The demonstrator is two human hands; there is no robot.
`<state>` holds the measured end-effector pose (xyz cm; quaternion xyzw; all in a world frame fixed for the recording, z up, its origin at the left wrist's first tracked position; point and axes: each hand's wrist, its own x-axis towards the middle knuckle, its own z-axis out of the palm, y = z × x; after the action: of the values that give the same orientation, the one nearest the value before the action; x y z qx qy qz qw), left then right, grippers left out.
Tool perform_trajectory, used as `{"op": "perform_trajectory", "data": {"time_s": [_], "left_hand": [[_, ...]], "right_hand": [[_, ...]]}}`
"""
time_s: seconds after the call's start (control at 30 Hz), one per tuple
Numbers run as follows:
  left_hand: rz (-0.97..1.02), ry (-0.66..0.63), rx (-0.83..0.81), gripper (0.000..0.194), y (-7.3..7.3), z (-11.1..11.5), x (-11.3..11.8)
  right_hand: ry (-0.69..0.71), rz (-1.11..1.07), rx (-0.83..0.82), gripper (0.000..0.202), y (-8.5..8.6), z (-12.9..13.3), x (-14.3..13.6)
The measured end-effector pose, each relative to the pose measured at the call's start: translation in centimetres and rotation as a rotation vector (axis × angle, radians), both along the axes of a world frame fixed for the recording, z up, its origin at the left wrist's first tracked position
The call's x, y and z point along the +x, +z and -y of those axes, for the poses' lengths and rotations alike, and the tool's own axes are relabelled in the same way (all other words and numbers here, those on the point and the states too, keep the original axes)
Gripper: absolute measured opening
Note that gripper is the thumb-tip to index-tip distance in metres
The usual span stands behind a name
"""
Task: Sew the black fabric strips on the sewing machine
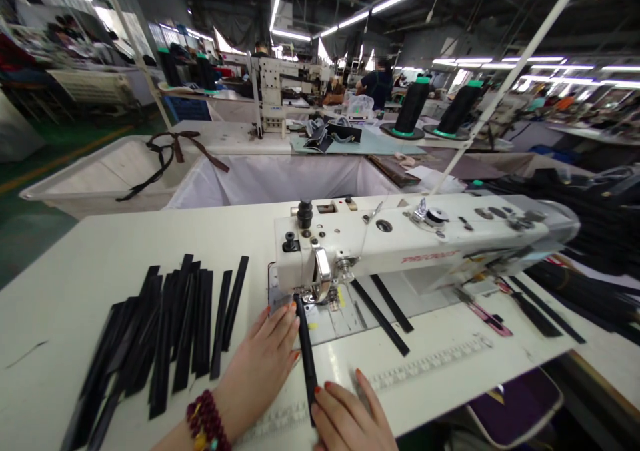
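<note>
A narrow black strip (307, 357) runs from under the needle area of the white sewing machine (360, 244) toward the front edge of the table. Flat beside its upper part lies my left hand (265, 364), fingers stretched out and fingertips at the strip's left edge near the presser foot. My right hand (350, 414) rests on the near end of the strip, its fingers extended and the index finger and thumb apart. Many loose black strips (163, 331) are spread on the table to the left. Two more strips (383, 317) lie right of the needle.
Pink-handled snips (487, 317) lie at the right, beyond a ruler scale (430, 361) on the tabletop. Dark material (590, 231) is heaped at the far right. Behind the machine are a white-lined bin (280, 177) and thread cones (413, 107). A person (377, 84) stands farther back.
</note>
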<state>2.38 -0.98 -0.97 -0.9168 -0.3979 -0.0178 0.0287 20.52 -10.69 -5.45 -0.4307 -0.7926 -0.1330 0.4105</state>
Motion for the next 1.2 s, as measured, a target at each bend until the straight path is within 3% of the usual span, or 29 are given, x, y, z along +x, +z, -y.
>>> {"op": "perform_trajectory", "data": {"time_s": [0.4, 0.73, 1.03, 1.2], "left_hand": [[0.131, 0.042, -0.013, 0.041, -0.6, -1.7, -0.1], [0.109, 0.055, -0.03, 0.036, -0.4, -2.4, 0.0], [0.136, 0.051, -0.017, 0.027, -1.0, -2.8, -0.1], [0.174, 0.055, -0.019, 0.026, -1.0, -3.1, -0.1]], "right_hand": [[0.025, 0.06, -0.146, 0.022, 2.4, -2.5, 0.3], [0.002, 0.137, -0.219, 0.018, 2.2, -4.4, 0.0], [0.03, 0.253, -0.316, 0.028, 2.0, -6.4, 0.1], [0.022, 0.276, -0.274, 0.023, 2.0, -8.0, -0.2]]}}
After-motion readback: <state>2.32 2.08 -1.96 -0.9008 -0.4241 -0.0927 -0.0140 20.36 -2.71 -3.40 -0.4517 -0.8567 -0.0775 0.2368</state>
